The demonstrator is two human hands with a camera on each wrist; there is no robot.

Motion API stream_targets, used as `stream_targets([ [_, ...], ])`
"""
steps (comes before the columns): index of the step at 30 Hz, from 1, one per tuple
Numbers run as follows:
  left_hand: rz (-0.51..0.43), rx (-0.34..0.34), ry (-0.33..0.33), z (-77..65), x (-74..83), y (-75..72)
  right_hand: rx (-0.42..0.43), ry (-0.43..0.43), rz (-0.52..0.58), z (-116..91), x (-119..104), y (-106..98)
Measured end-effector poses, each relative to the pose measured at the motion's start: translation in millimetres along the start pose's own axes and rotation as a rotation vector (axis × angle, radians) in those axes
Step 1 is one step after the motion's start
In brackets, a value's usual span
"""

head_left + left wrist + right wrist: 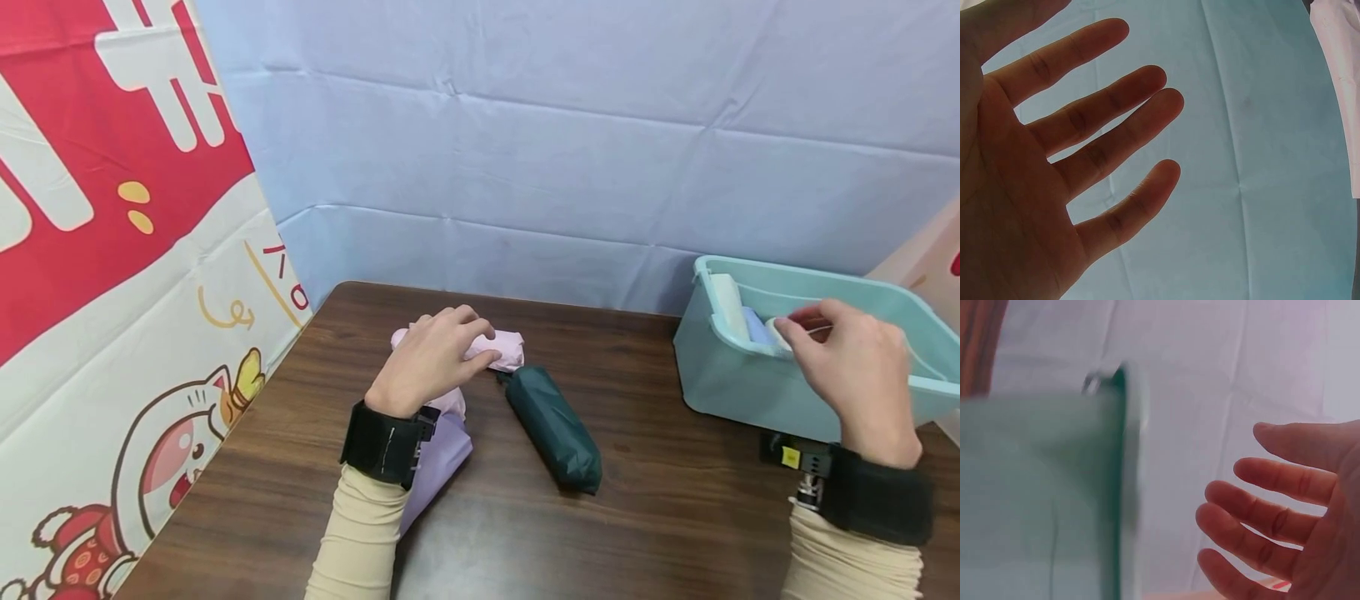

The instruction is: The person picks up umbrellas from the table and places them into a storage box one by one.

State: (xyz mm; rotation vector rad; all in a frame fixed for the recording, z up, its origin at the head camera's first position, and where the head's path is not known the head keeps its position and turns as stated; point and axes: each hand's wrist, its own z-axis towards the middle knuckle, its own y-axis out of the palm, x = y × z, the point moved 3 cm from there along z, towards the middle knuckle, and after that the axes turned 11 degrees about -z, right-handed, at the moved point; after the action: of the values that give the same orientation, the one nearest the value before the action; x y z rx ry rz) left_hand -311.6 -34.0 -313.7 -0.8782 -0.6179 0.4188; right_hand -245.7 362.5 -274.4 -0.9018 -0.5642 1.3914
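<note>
My left hand (433, 358), fingers spread and slightly bent, hovers over a pink cloth-like bundle (508, 350) and a lavender one (442, 467), both partly hidden by the hand and forearm. Nothing is in its grasp; the left wrist view shows the bare palm and fingers (1129, 134). To its right a dark green folded umbrella (553, 429) lies slantwise on the table. At the near rim of a light teal basket (750, 387) is my right hand (855, 362). Its fingers (1260, 509) are apart and loosely bent, holding nothing in the right wrist view.
Inside the basket stand a whitish item (729, 304) and a blue item (759, 327) against its left end. The brown wooden table (645, 533) meets a pale blue cloth backdrop (525, 167). A red and white printed cloth (97, 333) borders the left side.
</note>
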Motion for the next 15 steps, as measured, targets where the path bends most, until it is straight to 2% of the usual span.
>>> stream_targets([
  [8,-0.006,0.010,0.009,-0.6,3.0,-2.6,0.026,-0.093,0.185,-13,-30,-6],
  [15,0.000,0.031,0.028,-2.0,4.2,-5.8,0.010,-0.175,0.238,-22,-49,-1],
])
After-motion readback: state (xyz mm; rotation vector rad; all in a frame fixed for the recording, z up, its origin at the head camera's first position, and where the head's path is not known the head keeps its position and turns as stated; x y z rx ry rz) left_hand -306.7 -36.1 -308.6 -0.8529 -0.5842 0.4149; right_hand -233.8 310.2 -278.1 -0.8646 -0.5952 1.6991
